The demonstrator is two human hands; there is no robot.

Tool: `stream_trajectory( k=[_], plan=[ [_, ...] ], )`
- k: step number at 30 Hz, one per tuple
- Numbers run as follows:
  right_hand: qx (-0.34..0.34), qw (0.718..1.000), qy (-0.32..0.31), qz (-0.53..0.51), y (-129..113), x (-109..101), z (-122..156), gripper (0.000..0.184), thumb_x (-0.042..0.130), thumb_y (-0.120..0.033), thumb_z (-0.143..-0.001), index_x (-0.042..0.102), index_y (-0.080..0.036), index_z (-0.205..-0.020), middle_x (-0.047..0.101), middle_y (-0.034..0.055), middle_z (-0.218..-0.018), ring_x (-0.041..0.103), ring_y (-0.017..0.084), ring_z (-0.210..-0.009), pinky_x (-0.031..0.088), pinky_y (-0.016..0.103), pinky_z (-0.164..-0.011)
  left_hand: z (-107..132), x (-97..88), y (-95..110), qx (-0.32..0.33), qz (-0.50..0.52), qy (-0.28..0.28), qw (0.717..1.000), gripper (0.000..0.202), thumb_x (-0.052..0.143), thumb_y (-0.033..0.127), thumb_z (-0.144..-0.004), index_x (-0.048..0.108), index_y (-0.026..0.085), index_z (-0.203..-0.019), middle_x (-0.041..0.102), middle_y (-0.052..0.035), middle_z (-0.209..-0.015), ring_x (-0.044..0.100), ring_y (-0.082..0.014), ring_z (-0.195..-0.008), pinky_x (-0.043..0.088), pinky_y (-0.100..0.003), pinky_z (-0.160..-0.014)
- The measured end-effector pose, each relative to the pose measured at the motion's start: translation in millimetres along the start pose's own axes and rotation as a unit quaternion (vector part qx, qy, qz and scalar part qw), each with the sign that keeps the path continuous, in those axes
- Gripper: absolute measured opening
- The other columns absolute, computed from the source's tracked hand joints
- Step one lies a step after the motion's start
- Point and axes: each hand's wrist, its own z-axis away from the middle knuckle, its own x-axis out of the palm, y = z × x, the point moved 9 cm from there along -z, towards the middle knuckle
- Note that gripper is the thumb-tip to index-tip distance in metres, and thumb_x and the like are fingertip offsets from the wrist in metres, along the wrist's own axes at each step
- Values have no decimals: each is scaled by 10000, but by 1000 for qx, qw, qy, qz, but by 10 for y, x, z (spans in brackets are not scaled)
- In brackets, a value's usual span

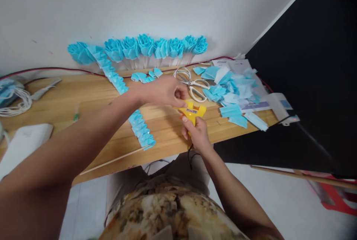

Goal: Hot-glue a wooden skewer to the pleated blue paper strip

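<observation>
My right hand [197, 133] is wrapped round the handle of a yellow hot glue gun [195, 110], whose small orange light glows. My left hand [169, 90] reaches across to the gun's left end with thumb and fingers pinched together. What lies between those fingertips, if anything, is too small to make out. A long gathered strip of blue crepe paper [141, 128] runs diagonally over the wooden table [167, 136], passing behind my left forearm. Its near end meets a thin wooden stick [117, 158] at the front edge.
Several blue paper flowers [145, 45] on sticks lean against the wall. White-handled scissors [197, 83] lie beyond my hands, beside a heap of blue paper scraps [234, 83]. A white power bank [30, 141] and a coiled white cable [21, 102] are at left, a power strip [281, 108] at right.
</observation>
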Motion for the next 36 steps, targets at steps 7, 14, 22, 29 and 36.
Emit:
stream_trajectory(
  k=[7,14,22,29,36],
  plan=[
    [0,1000,-5,-7,43,-4,-16,438,708,-616,-827,629,-186,-816,511,-75,-439,412,70,-339,309,209,-371,29,-1,8,13,-13,23,1000,181,631,251,-755,758,172,-859,769,-12,-851,682,-161,-796,460,-265,-732],
    [16,1000,1,-3,62,-5,-6,425,730,-596,-792,608,-189,-793,500,-75,-428,400,73,-337,295,217,-368,75,8,-124,-20,41,23,999,307,541,195,-757,803,198,-918,774,3,-867,671,-153,-787,460,-258,-710],
    [27,1000,-1,-7,74,-6,-17,433,733,-605,-780,603,-192,-786,503,-73,-435,404,73,-341,302,218,-366,109,22,-174,9,80,-28,996,286,611,317,-835,812,237,-1023,794,5,-972,702,-160,-870,490,-252,-768],
    [25,1000,-6,-7,56,14,-7,429,730,-603,-784,618,-190,-813,507,-77,-443,410,77,-339,308,224,-362,65,69,-166,14,96,-47,994,253,646,351,-825,763,196,-987,761,-21,-959,680,-162,-869,498,-280,-807],
    [6,1000,-6,-9,47,13,-12,429,711,-606,-827,631,-185,-807,506,-78,-439,407,69,-337,307,218,-368,31,59,-71,9,59,-21,998,177,637,294,-801,714,176,-908,732,-8,-920,648,-153,-865,480,-274,-808]
  ],
)
